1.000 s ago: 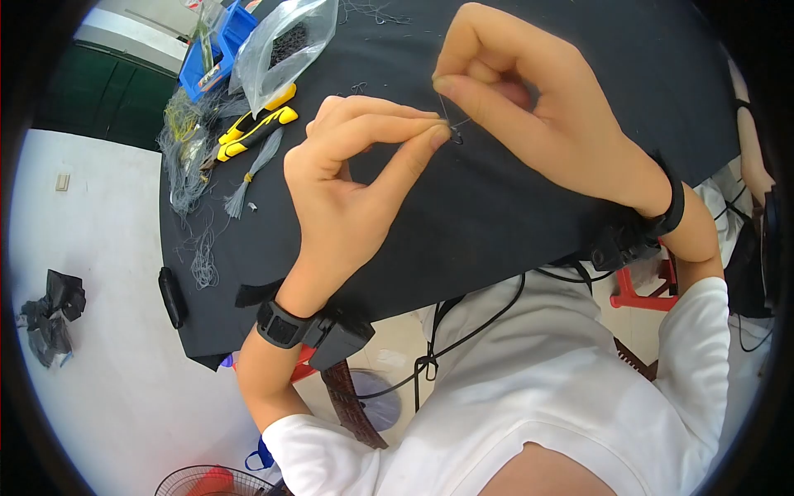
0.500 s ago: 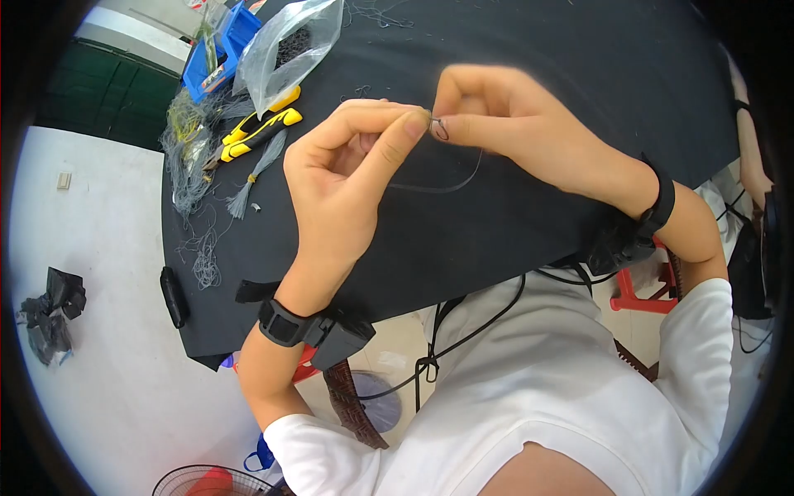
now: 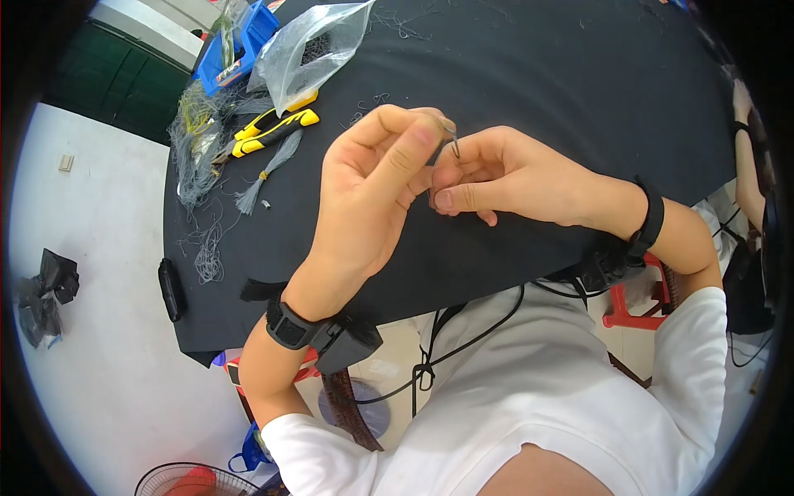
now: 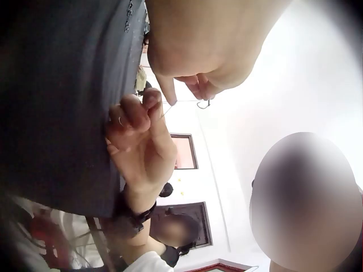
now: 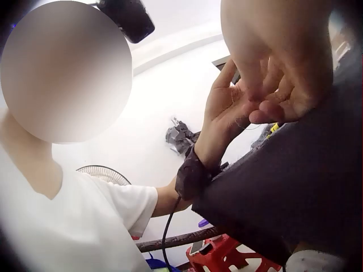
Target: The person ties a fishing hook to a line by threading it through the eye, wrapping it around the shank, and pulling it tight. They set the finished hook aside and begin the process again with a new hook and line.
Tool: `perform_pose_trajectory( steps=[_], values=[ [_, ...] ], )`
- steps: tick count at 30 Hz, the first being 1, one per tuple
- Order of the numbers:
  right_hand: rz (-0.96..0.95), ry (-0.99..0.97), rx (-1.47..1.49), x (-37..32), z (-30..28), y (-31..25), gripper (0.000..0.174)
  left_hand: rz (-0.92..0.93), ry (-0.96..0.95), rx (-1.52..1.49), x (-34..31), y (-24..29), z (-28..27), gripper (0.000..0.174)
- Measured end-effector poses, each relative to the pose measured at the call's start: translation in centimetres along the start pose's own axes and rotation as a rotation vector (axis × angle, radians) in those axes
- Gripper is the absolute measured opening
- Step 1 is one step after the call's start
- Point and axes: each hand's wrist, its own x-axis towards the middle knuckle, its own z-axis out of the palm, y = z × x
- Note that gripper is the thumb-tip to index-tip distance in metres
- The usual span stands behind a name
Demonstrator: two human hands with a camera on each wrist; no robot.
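My left hand (image 3: 364, 186) pinches a small fish hook (image 3: 456, 149) between thumb and fingertips, its bend sticking out to the right. The hook (image 4: 204, 104) also shows below the left fingertips in the left wrist view. A thin fishing line (image 4: 168, 111) runs from there toward my right hand (image 3: 521, 182), whose curled fingers and thumb grip it. Both hands are close together above the black-covered table (image 3: 480, 256), fingertips nearly meeting. In the right wrist view a loop of line (image 5: 245, 126) hangs by the fingers.
Yellow-black pliers (image 3: 273, 132), a tied bundle of line (image 3: 269, 169) and tangled line (image 3: 194, 157) lie at the left. Behind them are a clear bag (image 3: 285, 70) with dark hooks and a blue bin (image 3: 248, 41). Loose hooks (image 3: 370, 105) lie beyond my left hand.
My right hand has come down toward me, beside and slightly below the left fingertips. The left hand has turned more upright and shifted right, and the line's wide loop is out of sight in the head view.
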Motion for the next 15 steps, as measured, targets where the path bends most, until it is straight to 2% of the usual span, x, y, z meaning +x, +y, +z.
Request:
perform_pose_trajectory(
  steps=[3,4,7,9,10,13,15],
  values=[
    [0.015,0.042,-0.061,-0.3,0.0,-0.3,0.024,0.048,-0.175,0.038,0.3,-0.4,-0.4,0.011],
    [0.018,0.061,-0.076,-0.3,0.0,-0.5,0.024,0.061,-0.159,0.050,0.3,-0.4,-0.3,0.010],
    [-0.233,0.221,-0.206,0.1,-0.4,0.6,0.023,0.120,-0.095,0.140,0.2,-0.2,0.0,0.009],
    [-0.336,0.363,-0.258,0.0,-0.1,0.1,0.021,0.184,-0.035,0.265,0.4,0.3,0.0,0.008],
    [-0.388,0.435,-0.283,0.0,0.0,0.0,0.019,0.288,0.022,0.363,0.6,0.1,0.1,0.006],
    [-0.434,0.354,-0.200,-0.1,0.0,0.0,0.017,0.341,0.103,0.450,0.7,0.3,-0.5,0.006],
    [-0.415,0.336,-0.314,-0.7,0.4,-0.8,0.016,0.356,0.089,0.464,0.8,0.1,-0.4,0.006]
  ],
)
